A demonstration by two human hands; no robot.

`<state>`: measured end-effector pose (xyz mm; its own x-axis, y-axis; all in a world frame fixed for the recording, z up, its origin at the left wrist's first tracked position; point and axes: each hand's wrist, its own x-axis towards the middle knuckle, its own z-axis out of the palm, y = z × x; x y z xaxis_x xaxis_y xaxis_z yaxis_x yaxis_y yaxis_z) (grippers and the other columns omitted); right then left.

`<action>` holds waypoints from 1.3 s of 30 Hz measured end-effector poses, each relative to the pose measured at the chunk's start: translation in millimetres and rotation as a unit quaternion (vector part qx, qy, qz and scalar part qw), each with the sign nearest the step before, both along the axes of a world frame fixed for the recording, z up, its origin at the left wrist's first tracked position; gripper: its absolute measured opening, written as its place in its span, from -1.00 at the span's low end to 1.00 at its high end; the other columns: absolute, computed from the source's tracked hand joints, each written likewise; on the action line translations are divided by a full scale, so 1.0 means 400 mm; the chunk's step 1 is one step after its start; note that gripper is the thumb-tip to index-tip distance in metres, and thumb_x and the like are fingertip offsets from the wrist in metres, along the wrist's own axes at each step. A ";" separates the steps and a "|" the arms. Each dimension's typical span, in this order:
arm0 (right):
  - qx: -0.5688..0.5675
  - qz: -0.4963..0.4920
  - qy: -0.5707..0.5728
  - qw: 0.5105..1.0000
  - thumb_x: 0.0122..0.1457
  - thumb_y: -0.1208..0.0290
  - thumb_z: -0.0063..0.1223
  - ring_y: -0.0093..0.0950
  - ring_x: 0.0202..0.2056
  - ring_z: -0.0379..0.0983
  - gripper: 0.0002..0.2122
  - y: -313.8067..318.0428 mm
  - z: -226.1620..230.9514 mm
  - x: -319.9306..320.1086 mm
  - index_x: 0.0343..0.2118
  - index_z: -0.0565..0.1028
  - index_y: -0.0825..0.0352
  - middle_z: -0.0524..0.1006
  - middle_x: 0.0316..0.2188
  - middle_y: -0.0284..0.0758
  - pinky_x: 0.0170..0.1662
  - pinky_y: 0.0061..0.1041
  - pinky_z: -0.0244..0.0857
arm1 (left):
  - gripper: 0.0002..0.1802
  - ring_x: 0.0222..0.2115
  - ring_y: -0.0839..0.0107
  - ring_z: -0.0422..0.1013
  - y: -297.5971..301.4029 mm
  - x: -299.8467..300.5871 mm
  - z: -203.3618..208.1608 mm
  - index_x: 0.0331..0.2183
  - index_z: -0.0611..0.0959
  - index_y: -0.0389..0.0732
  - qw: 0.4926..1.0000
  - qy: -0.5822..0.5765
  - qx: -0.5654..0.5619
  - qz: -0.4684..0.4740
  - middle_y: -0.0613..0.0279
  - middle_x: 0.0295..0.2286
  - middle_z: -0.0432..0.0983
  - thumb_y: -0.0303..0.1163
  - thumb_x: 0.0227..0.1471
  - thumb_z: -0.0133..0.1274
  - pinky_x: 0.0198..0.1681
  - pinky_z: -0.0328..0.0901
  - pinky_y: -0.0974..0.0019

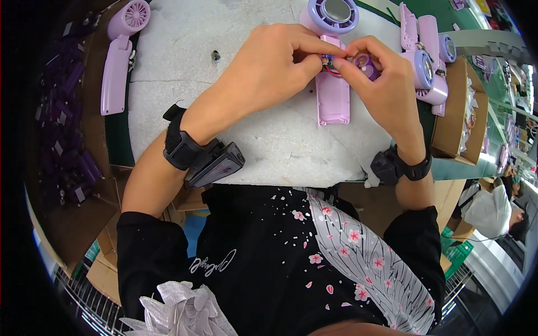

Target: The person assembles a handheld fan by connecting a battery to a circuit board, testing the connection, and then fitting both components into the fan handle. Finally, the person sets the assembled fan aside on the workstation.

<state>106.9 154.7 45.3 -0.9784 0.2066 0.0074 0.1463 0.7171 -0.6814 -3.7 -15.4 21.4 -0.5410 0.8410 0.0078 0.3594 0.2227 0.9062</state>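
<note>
A handheld fan with a lilac round head (pixel 336 14) and an open pink handle shell (pixel 333 103) lies on the white foam sheet. At the top of the shell, my left hand (pixel 274 64) pinches a small circuit board (pixel 327 60) with a red wire looping below it. My right hand (pixel 386 84) is closed beside it, its thumb and forefinger meeting near the board. Between those curled fingers sits a purple cylindrical battery (pixel 367 68), its end facing up. The fingers partly cover the board and the wire ends.
A closed pink fan (pixel 116 73) lies at the left of the foam sheet (pixel 235 123). Several fan parts (pixel 424 61) are heaped at the right. A carton of purple batteries (pixel 64 117) stands far left, a smaller cardboard box (pixel 476 117) right. Another person (pixel 487 207) sits beyond.
</note>
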 end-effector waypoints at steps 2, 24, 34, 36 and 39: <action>-0.050 0.021 -0.043 0.998 0.06 0.50 0.23 -0.73 -0.48 0.33 -0.74 0.016 0.017 0.002 -0.19 0.45 0.40 0.48 -0.45 -0.46 -0.40 -0.72 0.25 | -0.59 -0.30 0.50 0.46 -0.004 0.001 -0.004 -0.09 0.65 -0.17 1.000 -0.004 0.009 -0.008 0.20 -0.20 0.56 -0.59 -0.03 -0.02 -0.22 0.35 0.45; 0.134 0.051 0.078 0.987 -0.03 0.48 0.27 -0.43 -0.49 0.48 -0.83 0.016 0.008 0.035 -0.39 0.55 0.40 0.56 -0.33 -0.30 -0.40 -0.51 0.34 | -0.63 -0.49 0.45 0.44 -0.027 -0.037 -0.014 -0.24 0.71 -0.14 0.997 -0.049 0.046 0.046 0.17 -0.39 0.57 -0.54 -0.19 0.06 -0.35 0.36 0.40; 0.244 0.111 0.095 0.959 -0.04 0.53 0.22 -0.29 -0.39 0.49 -0.91 0.001 0.019 0.043 -0.53 0.53 0.42 0.59 -0.28 -0.18 -0.31 -0.39 0.38 | -0.61 -0.42 0.59 0.39 -0.031 -0.026 0.022 -0.21 0.66 -0.31 0.998 -0.045 -0.007 0.052 0.24 -0.25 0.46 -0.70 -0.16 -0.02 -0.39 0.29 0.57; 0.245 0.125 0.110 0.955 -0.03 0.52 0.20 -0.26 -0.38 0.49 -0.91 -0.007 0.013 0.035 -0.55 0.53 0.42 0.59 -0.28 -0.17 -0.29 -0.37 0.39 | -0.61 -0.40 0.59 0.40 -0.039 -0.035 0.033 -0.21 0.66 -0.32 0.998 -0.047 -0.007 0.043 0.23 -0.24 0.46 -0.70 -0.16 -0.02 -0.39 0.30 0.57; 0.218 0.115 0.094 0.965 -0.02 0.50 0.19 -0.26 -0.37 0.49 -0.90 0.008 0.002 0.033 -0.53 0.53 0.42 0.60 -0.28 -0.19 -0.28 -0.36 0.39 | -0.60 -0.37 0.57 0.42 -0.045 -0.034 0.015 -0.18 0.64 -0.35 0.997 -0.056 0.000 0.055 0.21 -0.21 0.46 -0.72 -0.15 -0.04 -0.38 0.31 0.56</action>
